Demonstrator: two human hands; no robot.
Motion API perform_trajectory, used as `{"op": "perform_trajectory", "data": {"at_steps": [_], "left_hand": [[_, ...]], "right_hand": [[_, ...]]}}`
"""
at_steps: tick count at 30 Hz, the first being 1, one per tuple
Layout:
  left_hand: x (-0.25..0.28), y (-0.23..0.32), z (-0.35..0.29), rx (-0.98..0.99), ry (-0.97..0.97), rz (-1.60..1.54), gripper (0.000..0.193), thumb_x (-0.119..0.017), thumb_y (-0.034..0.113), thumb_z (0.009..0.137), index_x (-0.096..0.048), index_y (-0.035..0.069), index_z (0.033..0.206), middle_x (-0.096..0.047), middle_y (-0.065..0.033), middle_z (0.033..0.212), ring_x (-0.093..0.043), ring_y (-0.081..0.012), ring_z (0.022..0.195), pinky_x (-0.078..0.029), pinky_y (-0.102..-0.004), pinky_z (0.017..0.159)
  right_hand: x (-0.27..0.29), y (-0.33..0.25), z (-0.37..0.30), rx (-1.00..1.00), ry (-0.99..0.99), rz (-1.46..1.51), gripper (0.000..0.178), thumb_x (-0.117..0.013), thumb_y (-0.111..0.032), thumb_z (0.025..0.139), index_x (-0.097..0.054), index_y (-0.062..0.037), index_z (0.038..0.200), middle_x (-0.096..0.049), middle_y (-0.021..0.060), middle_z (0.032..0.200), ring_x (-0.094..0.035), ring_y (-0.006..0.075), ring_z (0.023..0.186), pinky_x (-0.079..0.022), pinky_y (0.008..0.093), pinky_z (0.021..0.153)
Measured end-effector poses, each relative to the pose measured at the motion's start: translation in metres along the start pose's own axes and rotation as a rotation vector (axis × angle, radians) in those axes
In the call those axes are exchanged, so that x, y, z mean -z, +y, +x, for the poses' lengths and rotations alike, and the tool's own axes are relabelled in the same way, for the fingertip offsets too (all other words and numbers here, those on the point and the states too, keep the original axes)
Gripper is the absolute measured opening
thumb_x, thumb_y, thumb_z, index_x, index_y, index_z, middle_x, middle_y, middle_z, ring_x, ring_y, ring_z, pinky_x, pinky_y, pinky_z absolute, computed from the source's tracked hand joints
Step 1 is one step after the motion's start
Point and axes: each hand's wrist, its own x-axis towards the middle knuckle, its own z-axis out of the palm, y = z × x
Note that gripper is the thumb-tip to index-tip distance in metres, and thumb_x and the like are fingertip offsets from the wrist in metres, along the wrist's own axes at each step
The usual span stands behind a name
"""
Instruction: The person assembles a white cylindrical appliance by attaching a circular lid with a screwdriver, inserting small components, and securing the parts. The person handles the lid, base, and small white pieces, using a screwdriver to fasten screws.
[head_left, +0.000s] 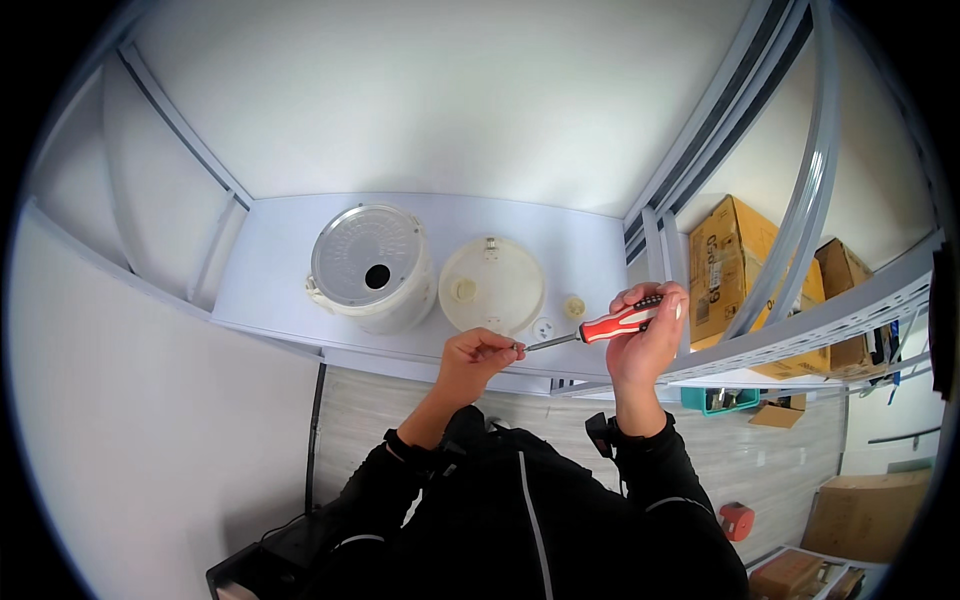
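My right hand (640, 350) is wrapped around the red and white handle of a screwdriver (608, 326), whose metal shaft points left. At its tip, the thumb and fingers of my left hand (470, 362) pinch a tiny piece too small to name. Both hands are above the front edge of a white table (270, 235). Beyond them lies a round white lid (512, 285) with a cream round fitting (463, 290) on it. To its left stands a white bucket (412, 312), topped by a perforated metal disc (350, 245) with a dark round hole.
Near the lid lie a small cream cap (574, 307) and a small white disc (543, 329). On the right, cardboard boxes (738, 262) stand behind a grey metal frame (810, 210). Lower down are a teal bin (722, 402) and a red stool (737, 521).
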Motion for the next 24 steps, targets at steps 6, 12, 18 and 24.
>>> {"op": "perform_trajectory", "data": {"at_steps": [6, 12, 18, 24], "left_hand": [[0.001, 0.001, -0.003, -0.03, -0.033, -0.029, 0.014, -0.069, -0.012, 0.094, -0.07, -0.002, 0.103, -0.077, -0.0181, 0.107, -0.076, -0.0237, 0.098, -0.062, -0.0383, 0.09], [0.0, -0.001, -0.006, -0.037, -0.033, -0.053, 0.015, -0.069, -0.012, 0.094, -0.07, 0.0, 0.103, -0.077, -0.0176, 0.107, -0.075, -0.0231, 0.098, -0.061, -0.0378, 0.089], [0.004, -0.013, -0.006, -0.047, 0.033, -0.165, 0.018, -0.067, -0.012, 0.096, -0.07, 0.002, 0.108, -0.076, -0.0152, 0.106, -0.074, -0.0236, 0.1, -0.06, -0.0399, 0.093], [0.006, -0.019, -0.004, -0.109, 0.036, -0.41, 0.018, -0.063, -0.014, 0.098, -0.068, 0.0, 0.109, -0.074, -0.015, 0.109, -0.072, -0.0223, 0.101, -0.058, -0.0367, 0.095]], "right_hand": [[-0.001, 0.004, -0.002, 0.009, 0.015, -0.003, 0.027, -0.049, -0.035, 0.113, -0.047, -0.0083, 0.116, -0.059, 0.0129, 0.091, -0.061, 0.0238, 0.077, -0.054, 0.0384, 0.072], [-0.004, 0.006, -0.005, 0.008, 0.006, 0.025, 0.026, -0.047, -0.034, 0.114, -0.046, -0.008, 0.116, -0.059, 0.0132, 0.092, -0.061, 0.0241, 0.077, -0.055, 0.039, 0.073], [-0.011, 0.009, -0.011, 0.011, 0.021, 0.021, 0.025, -0.045, -0.037, 0.115, -0.048, -0.0121, 0.113, -0.059, 0.0115, 0.093, -0.06, 0.0253, 0.08, -0.053, 0.0407, 0.075], [-0.011, 0.02, -0.019, 0.045, 0.008, -0.009, 0.026, -0.043, -0.036, 0.115, -0.048, -0.0101, 0.116, -0.06, 0.0125, 0.097, -0.062, 0.0263, 0.083, -0.054, 0.0415, 0.078]]}}
